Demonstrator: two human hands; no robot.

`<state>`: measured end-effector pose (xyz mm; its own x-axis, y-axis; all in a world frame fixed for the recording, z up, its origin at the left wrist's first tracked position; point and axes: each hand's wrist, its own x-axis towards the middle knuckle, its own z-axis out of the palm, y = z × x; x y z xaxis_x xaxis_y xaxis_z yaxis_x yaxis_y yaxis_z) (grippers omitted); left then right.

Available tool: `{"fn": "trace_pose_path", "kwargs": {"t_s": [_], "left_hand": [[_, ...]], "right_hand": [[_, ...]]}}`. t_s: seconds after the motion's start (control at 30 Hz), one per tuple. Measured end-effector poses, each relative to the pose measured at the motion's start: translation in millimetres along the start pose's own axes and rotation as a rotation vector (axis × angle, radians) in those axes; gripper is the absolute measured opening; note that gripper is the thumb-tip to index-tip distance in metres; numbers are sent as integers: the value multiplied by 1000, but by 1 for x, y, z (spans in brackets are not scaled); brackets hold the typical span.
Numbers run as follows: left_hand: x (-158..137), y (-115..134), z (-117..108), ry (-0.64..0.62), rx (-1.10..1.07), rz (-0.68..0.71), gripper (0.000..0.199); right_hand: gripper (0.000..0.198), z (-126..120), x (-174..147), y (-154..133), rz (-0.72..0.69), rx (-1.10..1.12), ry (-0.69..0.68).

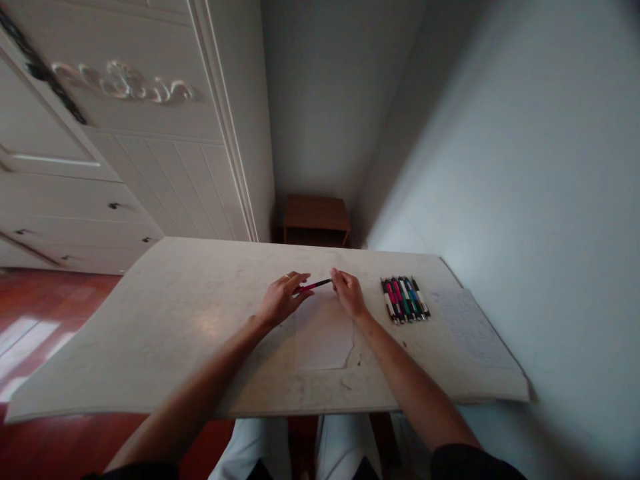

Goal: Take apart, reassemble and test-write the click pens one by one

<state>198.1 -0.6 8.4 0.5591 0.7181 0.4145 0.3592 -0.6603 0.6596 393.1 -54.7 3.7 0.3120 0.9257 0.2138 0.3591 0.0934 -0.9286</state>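
Note:
Between my two hands lies a dark pen with a pink-red part (316, 285), held roughly level over the far end of a sheet of white paper (324, 337). My left hand (283, 298) grips the pink end between thumb and fingers. At the dark end, my right hand (347, 291) is closed with the fingertips pinched on the pen. To the right of my right hand, several pens (405, 300) lie side by side in a row, with pink, green, blue, white and black parts.
The pale table (200, 313) has small dark bits near its front edge. A faintly marked sheet (473, 327) lies at the right edge by the wall (565, 200). A white cabinet (190, 180) stands at the left, and a brown wooden stand (317, 212) behind the table.

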Motion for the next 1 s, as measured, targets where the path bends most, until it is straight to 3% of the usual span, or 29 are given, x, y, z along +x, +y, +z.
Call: {"fn": "trace_pose_path", "kwargs": {"t_s": [0.17,0.4,0.6,1.0], "left_hand": [[2,-9,3,36,-17,-37,24],[4,-18,5,147,-191,-129,34],[6,-16,3,185,-334,-185,25],[2,-19,-4,144,-194,-172,26]], "right_hand": [[52,-3,2,5,22,70,126],[50,-5,3,8,38,133,233],[51,-3,3,9,70,128,202],[51,2,-3,5,3,35,189]]}}
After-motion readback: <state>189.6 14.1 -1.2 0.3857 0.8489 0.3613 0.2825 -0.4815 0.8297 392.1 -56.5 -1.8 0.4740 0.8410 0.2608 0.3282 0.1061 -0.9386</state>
